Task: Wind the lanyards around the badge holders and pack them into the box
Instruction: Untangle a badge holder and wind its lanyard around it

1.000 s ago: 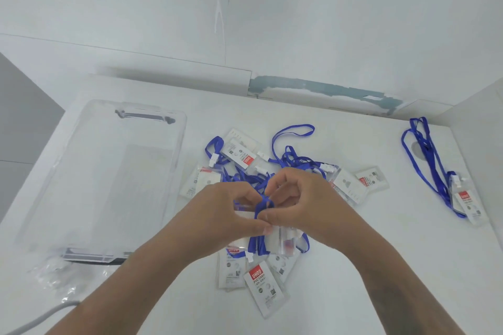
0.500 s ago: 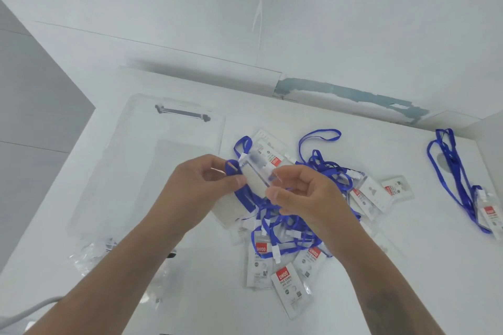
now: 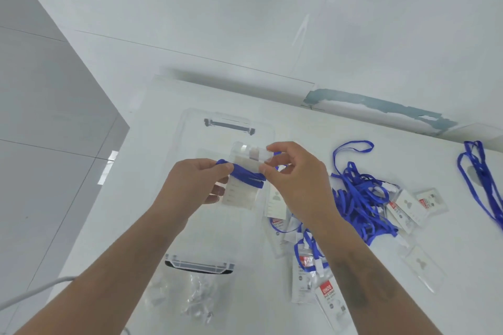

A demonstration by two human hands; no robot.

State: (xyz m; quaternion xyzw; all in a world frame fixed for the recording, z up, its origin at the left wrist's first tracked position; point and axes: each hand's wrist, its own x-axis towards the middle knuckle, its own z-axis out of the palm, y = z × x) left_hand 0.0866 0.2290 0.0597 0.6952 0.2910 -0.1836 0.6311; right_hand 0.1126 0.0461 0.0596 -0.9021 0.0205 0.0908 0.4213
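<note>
We observe both hands raised over the clear box (image 3: 190, 226), whereas a second ago they worked low above the pile of badge holders (image 3: 362, 215) on the bench (image 3: 449, 266). That pile now lies right of and below the right hand (image 3: 294, 179). The left hand (image 3: 196, 185) has its grip pinching the blue lanyard (image 3: 245, 175), which is wound across the middle of the held badge holder (image 3: 242, 190). The right hand has its grip pinching that holder's top edge and side. Previously the holder was barely visible between the hands. A separate lanyard (image 3: 481, 179) lies far right.
</note>
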